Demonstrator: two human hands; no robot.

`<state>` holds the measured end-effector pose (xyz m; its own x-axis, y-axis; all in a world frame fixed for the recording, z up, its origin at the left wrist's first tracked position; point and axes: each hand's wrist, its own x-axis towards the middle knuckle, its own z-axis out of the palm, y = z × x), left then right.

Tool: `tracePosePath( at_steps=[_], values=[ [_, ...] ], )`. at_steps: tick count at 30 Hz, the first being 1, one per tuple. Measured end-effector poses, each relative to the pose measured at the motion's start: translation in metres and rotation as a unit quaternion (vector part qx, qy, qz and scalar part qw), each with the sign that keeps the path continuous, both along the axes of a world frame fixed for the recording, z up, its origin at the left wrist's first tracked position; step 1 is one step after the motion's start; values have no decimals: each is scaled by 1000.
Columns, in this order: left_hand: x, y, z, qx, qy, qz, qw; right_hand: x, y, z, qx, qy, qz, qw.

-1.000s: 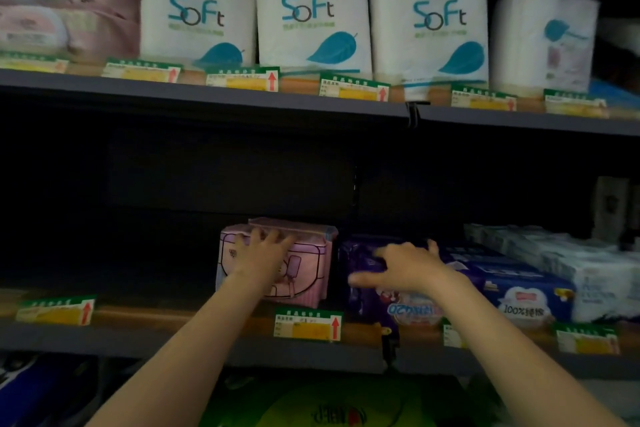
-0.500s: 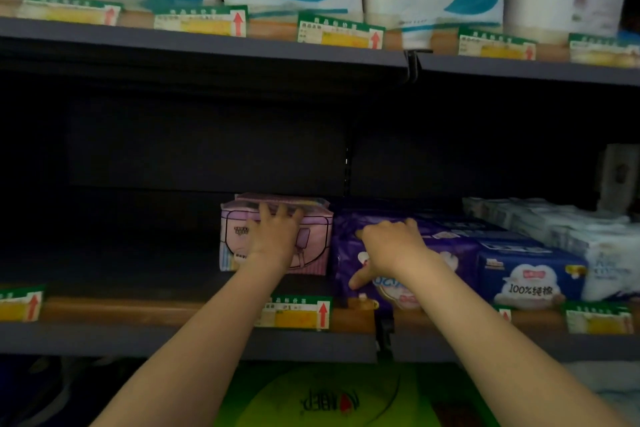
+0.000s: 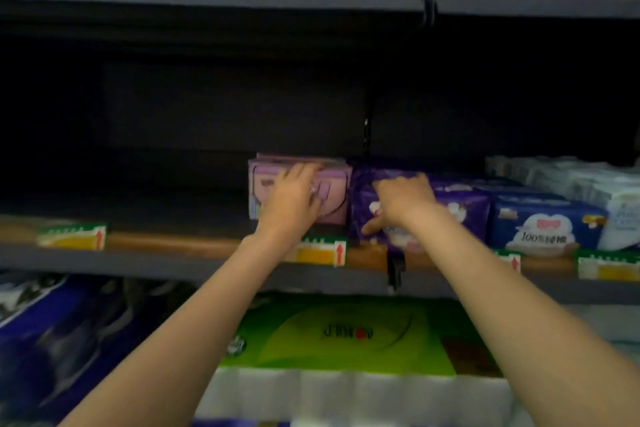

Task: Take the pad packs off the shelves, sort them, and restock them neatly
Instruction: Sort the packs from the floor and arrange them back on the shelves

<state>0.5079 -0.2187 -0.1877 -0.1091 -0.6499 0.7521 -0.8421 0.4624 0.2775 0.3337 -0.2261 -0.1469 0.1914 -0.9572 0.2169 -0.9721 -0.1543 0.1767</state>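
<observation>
Both hands are up on the middle shelf [image 3: 180, 246], prob squaring packs up w/ the front edge. Left hand [image 3: 294, 199] lies flat on the face of the pink soft-plastic pad pack [image 3: 332, 198], fingers fairly straight & spread up toward its top edge, so the pack sits right under the fingers, pressed not gripped imo. Right hand [image 3: 403, 201] is hooked over the top front of the purple glossy pad pack [image 3: 460, 208], fingers curled onto its top, thumb down the front, so it's holding that one. The two packs touch side by side, w/ a blue-and-white pack [image 3: 543, 225] just beyond the right hand's fingers.
</observation>
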Motion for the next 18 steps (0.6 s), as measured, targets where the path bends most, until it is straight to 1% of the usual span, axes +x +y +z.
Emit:
tracePosePath(
  at_steps=[2,4,5,7,8,9,10,11,12,14,15,16,18],
  values=[
    [8,49,-25,-92,54,-5,994,-5,9,-7,-19,-45,17,999],
    [16,92,-60,-112,58,1,992,-5,27,-21,-89,-107,83,987],
    [20,107,-81,-104,53,6,993,-1,40,-30,-141,-135,137,971],
    [33,131,-130,-65,32,29,997,13,68,-62,-226,-188,267,918],
    [39,142,-155,-31,18,42,999,23,83,-86,-241,-207,326,890],
    [45,152,-180,16,0,54,998,32,96,-115,-232,-216,374,872],
    [51,163,-206,69,-24,68,995,39,108,-150,-201,-213,413,862],
    [55,175,-232,122,-51,87,987,45,118,-186,-149,-200,440,863],
    [58,188,-255,179,-83,106,975,49,129,-224,-65,-181,450,872],
    [60,212,-294,295,-131,117,939,50,152,-289,160,-130,414,887],
    [58,222,-308,338,-160,114,920,48,166,-319,261,-90,384,881],
    [55,231,-318,391,-183,109,895,46,181,-346,328,-54,364,870],
    [52,246,-330,480,-204,117,845,44,210,-386,405,-30,344,846]
  ],
)
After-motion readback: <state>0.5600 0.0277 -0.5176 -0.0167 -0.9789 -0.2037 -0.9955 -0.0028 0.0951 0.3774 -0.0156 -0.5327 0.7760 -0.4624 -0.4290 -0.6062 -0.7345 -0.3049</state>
